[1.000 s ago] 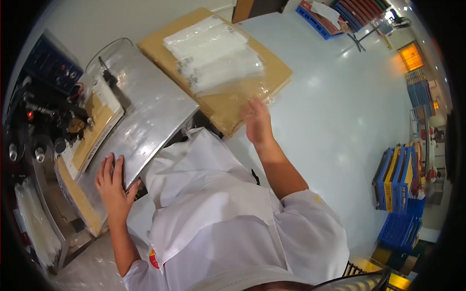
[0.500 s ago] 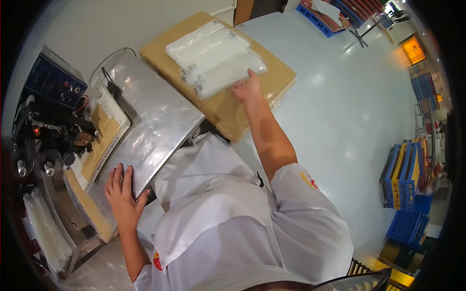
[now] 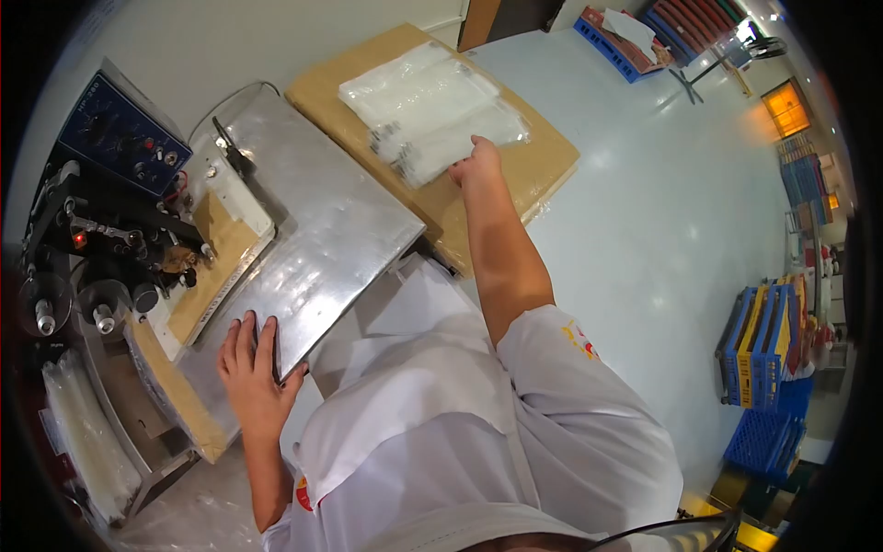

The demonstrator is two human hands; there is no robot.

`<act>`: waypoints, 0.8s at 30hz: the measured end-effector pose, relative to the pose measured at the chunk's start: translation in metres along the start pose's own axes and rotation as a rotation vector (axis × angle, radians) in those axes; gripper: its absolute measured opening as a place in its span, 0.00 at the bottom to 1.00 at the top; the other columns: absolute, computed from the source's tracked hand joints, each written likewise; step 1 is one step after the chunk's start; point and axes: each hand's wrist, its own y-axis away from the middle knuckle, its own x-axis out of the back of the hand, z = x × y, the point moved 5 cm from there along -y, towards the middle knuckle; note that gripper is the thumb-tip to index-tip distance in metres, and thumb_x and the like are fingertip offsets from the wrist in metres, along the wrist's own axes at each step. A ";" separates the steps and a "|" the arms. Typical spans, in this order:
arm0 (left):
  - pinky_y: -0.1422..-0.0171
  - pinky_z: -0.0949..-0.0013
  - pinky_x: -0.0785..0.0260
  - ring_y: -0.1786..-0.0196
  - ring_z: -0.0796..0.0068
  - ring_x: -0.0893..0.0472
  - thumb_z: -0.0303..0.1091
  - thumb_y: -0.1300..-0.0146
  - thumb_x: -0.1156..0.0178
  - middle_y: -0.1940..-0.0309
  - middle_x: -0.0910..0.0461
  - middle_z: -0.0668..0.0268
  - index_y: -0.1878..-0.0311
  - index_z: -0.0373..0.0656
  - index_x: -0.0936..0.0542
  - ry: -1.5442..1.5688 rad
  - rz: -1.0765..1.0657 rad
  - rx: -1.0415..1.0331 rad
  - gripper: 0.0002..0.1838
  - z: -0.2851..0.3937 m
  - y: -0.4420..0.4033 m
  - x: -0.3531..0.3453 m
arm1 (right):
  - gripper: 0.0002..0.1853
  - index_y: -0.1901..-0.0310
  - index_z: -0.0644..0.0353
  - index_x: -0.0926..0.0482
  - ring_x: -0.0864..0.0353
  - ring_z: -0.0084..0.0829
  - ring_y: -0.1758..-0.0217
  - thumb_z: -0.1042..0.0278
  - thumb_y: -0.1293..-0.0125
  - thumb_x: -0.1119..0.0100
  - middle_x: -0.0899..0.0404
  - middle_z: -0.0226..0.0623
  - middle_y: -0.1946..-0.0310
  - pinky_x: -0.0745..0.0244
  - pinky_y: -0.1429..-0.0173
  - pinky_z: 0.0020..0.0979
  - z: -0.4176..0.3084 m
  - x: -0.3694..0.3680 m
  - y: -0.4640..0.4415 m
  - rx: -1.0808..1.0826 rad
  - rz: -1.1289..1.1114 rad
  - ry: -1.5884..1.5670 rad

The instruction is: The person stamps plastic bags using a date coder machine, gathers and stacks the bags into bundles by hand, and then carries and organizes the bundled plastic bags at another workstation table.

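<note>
My left hand (image 3: 256, 373) lies palm down on the near edge of a metal table (image 3: 322, 184), its fingers stretched out and its thumb at the edge. Beside its fingertips is a white plate with a tan surface (image 3: 221, 244), lettered along its side. My right hand (image 3: 478, 168) reaches to a pile of clear plastic bags (image 3: 423, 101). Its thumb lies over the near edge of the bags and its fingers are curled at that edge, partly hidden. The bags lie flat on a brown cardboard-covered stack (image 3: 515, 189).
A machine (image 3: 110, 239) with a blue control box (image 3: 124, 133) and a small red light stands at the left. Below it are long clear plastic bags (image 3: 83, 432). Blue and yellow crates (image 3: 759, 345) stand on the floor at right, with another blue crate (image 3: 612, 51) at the back.
My right hand has moved slightly left onto the near edge of the bags, and its fingers have curled in. My left hand stays on the metal table. The view has shifted a little.
</note>
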 end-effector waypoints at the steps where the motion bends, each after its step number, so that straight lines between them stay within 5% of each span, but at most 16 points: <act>1: 0.25 0.44 0.47 0.25 0.49 0.35 0.52 0.49 0.28 0.27 0.32 0.58 0.30 0.51 0.25 0.001 0.006 0.001 0.41 0.000 -0.001 0.000 | 0.26 0.33 0.72 0.32 0.20 0.48 0.40 0.66 0.28 0.45 0.24 0.51 0.37 0.23 0.39 0.49 0.001 -0.004 0.001 0.013 0.011 -0.010; 5: 0.24 0.45 0.48 0.25 0.48 0.36 0.52 0.49 0.27 0.26 0.32 0.57 0.30 0.50 0.26 0.012 -0.002 0.001 0.42 0.000 -0.001 0.001 | 0.30 0.33 0.74 0.33 0.20 0.50 0.39 0.68 0.33 0.40 0.25 0.53 0.35 0.22 0.38 0.48 0.007 -0.007 -0.030 0.076 0.076 0.261; 8: 0.23 0.45 0.48 0.24 0.48 0.37 0.53 0.50 0.27 0.26 0.32 0.56 0.30 0.49 0.26 0.013 -0.006 0.002 0.43 0.000 -0.001 0.000 | 0.24 0.43 0.75 0.25 0.15 0.46 0.48 0.68 0.36 0.33 0.18 0.51 0.47 0.19 0.44 0.41 0.000 -0.007 -0.006 0.339 0.228 0.662; 11: 0.24 0.45 0.48 0.24 0.48 0.36 0.54 0.51 0.27 0.26 0.32 0.56 0.30 0.48 0.26 0.010 0.003 0.001 0.44 -0.001 -0.001 0.000 | 0.25 0.46 0.77 0.24 0.16 0.46 0.50 0.71 0.42 0.30 0.17 0.52 0.52 0.20 0.49 0.39 0.008 -0.005 -0.033 0.586 0.372 0.715; 14: 0.24 0.45 0.48 0.26 0.48 0.34 0.53 0.51 0.27 0.27 0.32 0.56 0.30 0.48 0.26 0.017 -0.013 0.006 0.44 0.003 -0.001 0.003 | 0.25 0.46 0.78 0.25 0.16 0.45 0.54 0.75 0.44 0.34 0.18 0.52 0.53 0.20 0.49 0.40 -0.001 0.006 -0.014 0.478 0.356 0.804; 18: 0.24 0.48 0.46 0.28 0.49 0.32 0.54 0.53 0.26 0.29 0.29 0.54 0.30 0.46 0.26 0.316 -0.159 0.000 0.46 0.010 -0.031 0.037 | 0.23 0.47 0.78 0.25 0.15 0.45 0.58 0.78 0.45 0.37 0.18 0.49 0.56 0.18 0.52 0.42 -0.018 0.038 -0.040 0.608 0.055 0.638; 20: 0.27 0.52 0.40 0.31 0.49 0.29 0.49 0.50 0.26 0.32 0.27 0.52 0.31 0.43 0.25 0.324 0.018 -0.067 0.42 0.046 -0.075 0.067 | 0.22 0.47 0.78 0.25 0.15 0.45 0.59 0.78 0.44 0.38 0.19 0.48 0.56 0.18 0.53 0.43 -0.043 0.049 -0.020 0.612 -0.122 0.509; 24: 0.31 0.59 0.33 0.37 0.51 0.23 0.40 0.41 0.31 0.40 0.22 0.50 0.33 0.39 0.23 0.433 0.077 -0.413 0.32 0.127 -0.195 0.077 | 0.24 0.46 0.75 0.25 0.16 0.38 0.57 0.80 0.47 0.36 0.17 0.47 0.56 0.21 0.52 0.38 -0.067 0.069 -0.008 0.470 -0.180 0.665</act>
